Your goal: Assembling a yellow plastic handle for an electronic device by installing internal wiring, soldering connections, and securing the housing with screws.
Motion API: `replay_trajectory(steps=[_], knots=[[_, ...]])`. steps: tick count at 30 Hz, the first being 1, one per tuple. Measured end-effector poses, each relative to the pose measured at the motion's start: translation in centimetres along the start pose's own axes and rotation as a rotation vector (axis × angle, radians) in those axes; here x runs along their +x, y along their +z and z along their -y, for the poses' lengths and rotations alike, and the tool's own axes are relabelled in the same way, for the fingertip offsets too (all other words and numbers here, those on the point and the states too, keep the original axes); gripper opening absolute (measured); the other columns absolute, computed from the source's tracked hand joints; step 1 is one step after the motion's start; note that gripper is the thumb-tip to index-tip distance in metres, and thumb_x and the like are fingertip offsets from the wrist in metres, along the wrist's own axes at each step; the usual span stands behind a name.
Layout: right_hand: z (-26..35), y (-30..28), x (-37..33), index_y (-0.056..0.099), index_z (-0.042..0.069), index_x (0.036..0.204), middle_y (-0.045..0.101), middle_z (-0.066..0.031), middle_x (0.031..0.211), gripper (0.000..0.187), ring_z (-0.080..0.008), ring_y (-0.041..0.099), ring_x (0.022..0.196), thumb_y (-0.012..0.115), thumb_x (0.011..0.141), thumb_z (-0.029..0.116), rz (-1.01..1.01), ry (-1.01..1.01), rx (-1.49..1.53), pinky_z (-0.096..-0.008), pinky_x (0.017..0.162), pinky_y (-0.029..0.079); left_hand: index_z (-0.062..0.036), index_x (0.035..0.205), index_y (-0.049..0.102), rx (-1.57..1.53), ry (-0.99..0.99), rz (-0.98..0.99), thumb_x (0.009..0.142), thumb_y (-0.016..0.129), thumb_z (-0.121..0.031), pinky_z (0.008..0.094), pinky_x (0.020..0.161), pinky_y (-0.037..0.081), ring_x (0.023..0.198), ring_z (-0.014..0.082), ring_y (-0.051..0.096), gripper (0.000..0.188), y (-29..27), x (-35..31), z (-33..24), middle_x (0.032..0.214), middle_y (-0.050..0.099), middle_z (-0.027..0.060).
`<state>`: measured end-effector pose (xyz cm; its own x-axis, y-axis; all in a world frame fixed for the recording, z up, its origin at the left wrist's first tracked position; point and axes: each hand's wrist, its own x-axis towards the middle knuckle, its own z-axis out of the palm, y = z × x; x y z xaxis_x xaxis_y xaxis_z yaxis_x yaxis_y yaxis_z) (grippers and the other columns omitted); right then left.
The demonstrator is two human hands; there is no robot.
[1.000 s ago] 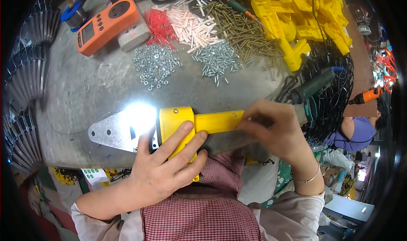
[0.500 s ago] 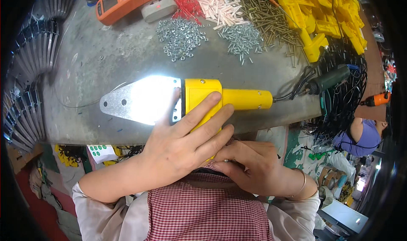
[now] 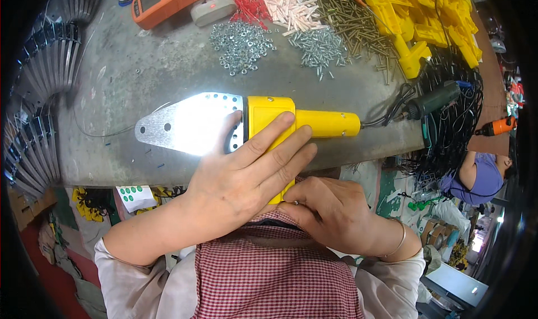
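Observation:
A pipe welding iron with yellow housing (image 3: 270, 117) and a flat, tapered metal plate (image 3: 188, 123) lies across the bench near its front edge. My left hand (image 3: 230, 187) is laid over the housing, its fingers stretched across the yellow part and its thumb against the plate. At the lower end of the housing, past the bench edge, my right hand (image 3: 330, 207) pinches thumb and forefinger together. A small shiny bit shows at those fingertips, too small to name. The iron's handle (image 3: 328, 123) points right, with a dark cord leaving its end.
Behind the iron lie piles of nuts (image 3: 240, 47), screws (image 3: 320, 50) and brass-coloured pins (image 3: 356, 30). Yellow shells (image 3: 420, 16) heap at the back right, near a green-handled tool (image 3: 434, 101) and black cords (image 3: 454, 128). Metal plates (image 3: 50, 61) line the left; an orange meter (image 3: 168, 2) stands behind.
The iron and both hands have shifted slightly away from me in the picture. More of the housing's lower end shows beside my right hand's pinched fingers. Both hands keep their places on the iron.

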<state>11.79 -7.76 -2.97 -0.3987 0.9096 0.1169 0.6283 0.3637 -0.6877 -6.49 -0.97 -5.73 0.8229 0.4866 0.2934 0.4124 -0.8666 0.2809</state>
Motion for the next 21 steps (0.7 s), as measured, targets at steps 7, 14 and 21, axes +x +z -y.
replay_trajectory(steps=[7, 14, 21], knots=[[0.5, -0.5, 0.3, 0.053, 0.004, 0.088, 0.058, -0.0088, 0.073, 0.021, -0.0238, 0.061, 0.063, 0.07, 0.079, 0.012, 0.05, -0.02, -0.042, -0.0324, 0.055, 0.05, -0.0109, 0.126, 0.058, 0.045, 0.023, 0.003, 0.083, 0.057, -0.039, 0.0517, 0.101, 0.027, 0.13, 0.0236, 0.046, 0.051, 0.0, -0.1, 0.2, 0.136, 0.053, 0.0046], [-0.9, -4.3, 3.0, 0.061, 0.003, 0.082, 0.061, -0.0058, 0.071, 0.015, -0.0123, 0.06, 0.063, 0.073, 0.077, 0.01, -0.135, 0.308, 0.205, -0.0259, 0.058, 0.047, -0.0138, 0.129, 0.056, 0.0, 0.001, 0.067, 0.075, 0.064, -0.04, 0.0517, 0.098, 0.03, 0.131, 0.0235, 0.045, 0.061, -0.9, 0.0, 0.5, 0.139, 0.05, 0.004], [-9.9, -7.4, 10.4, 0.064, -0.002, 0.089, 0.063, -0.0027, 0.071, 0.017, -0.0089, 0.058, 0.063, 0.071, 0.078, 0.01, -0.162, 0.456, 0.278, -0.0223, 0.057, 0.047, -0.0161, 0.132, 0.053, -0.076, 0.013, 0.115, 0.064, 0.073, -0.039, 0.0509, 0.093, 0.032, 0.132, 0.0241, 0.043, 0.074, -1.8, 0.5, 0.1, 0.141, 0.048, 0.0042]])
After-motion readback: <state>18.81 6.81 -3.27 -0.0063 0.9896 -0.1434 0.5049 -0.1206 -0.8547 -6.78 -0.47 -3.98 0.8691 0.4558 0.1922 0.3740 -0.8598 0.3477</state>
